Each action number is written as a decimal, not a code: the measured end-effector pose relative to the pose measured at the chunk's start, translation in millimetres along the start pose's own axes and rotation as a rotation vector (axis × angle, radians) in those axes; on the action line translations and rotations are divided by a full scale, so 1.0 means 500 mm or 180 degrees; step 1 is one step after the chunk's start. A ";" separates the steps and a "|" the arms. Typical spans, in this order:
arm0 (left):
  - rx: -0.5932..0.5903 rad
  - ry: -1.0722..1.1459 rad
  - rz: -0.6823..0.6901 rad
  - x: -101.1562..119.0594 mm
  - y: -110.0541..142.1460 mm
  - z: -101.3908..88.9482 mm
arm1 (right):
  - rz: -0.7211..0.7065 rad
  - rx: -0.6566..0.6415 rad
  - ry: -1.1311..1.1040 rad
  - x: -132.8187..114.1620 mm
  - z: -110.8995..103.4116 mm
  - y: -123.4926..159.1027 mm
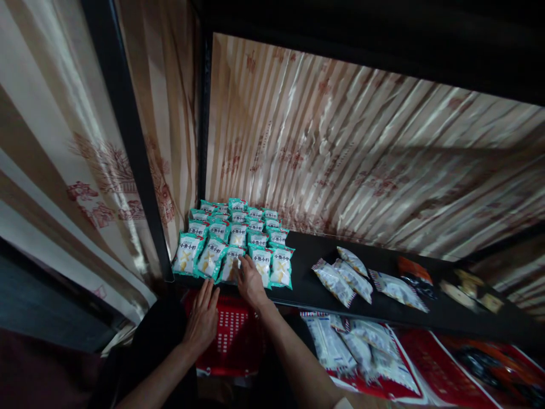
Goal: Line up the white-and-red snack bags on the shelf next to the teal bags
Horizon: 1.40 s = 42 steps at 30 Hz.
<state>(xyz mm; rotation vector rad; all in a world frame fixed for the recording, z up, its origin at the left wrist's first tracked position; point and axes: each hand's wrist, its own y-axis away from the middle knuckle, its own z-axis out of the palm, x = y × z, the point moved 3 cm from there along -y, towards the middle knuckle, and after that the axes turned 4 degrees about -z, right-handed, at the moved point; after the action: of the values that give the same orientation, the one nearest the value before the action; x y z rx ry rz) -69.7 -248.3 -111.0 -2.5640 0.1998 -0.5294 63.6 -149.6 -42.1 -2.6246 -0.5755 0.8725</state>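
Teal-and-white snack bags stand in several rows on the left end of a black shelf [300, 281]. My right hand [251, 282] is at the front row, its fingers spread over the right side of the middle snack bag [230, 264]. It touches that bag without visibly gripping it. My left hand [203, 315] lies at the shelf's front edge, fingers stretched out, just below the second snack bag [210, 258] from the left. Nothing is in it. To the right of my right hand are two more front bags, the nearer snack bag [263, 266] partly behind it.
Below the shelf is a red plastic basket [232, 363]. Farther right lie white snack bags [334, 281], an orange-and-black package [415, 272] and pale packages [464, 292]. More white bags [327, 343] fill a red container underneath. A black post [136, 147] rises at left; striped cloth [340, 153] hangs behind.
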 end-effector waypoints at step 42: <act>-0.0489 -0.0720 0.0146 -0.016 -0.141 0.001 | -0.0134 -0.1033 0.1001 -0.047 -0.049 -0.135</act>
<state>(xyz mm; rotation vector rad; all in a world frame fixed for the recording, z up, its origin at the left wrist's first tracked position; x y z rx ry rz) -73.9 -185.7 -78.0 -2.7354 0.2260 -0.2110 43.4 -105.7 16.2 -2.9427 -0.7328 0.3621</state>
